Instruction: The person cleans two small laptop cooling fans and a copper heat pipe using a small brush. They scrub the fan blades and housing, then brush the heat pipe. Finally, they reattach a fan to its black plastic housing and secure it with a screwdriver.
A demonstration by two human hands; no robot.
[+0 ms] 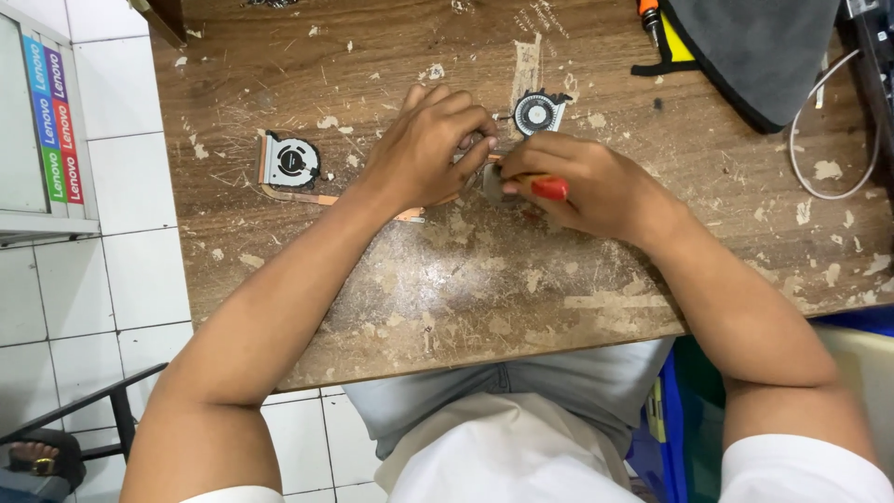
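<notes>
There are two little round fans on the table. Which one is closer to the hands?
The dark round fan, just beyond the right hand. The other fan, with a grey square frame, lies apart, off to the side of the left hand.

A worn wooden surface (466,289) filled the middle of the frame, its brown top scarred with pale flakes and patches of old tape. Left of centre lay a small grey cooling fan (290,161) joined to a copper pipe (307,197). Above centre sat a second, round black fan (539,112). At the upper right a dark grey pouch (759,47) lay partly on the surface, with a white cable (819,140) looped just beside it.
</notes>
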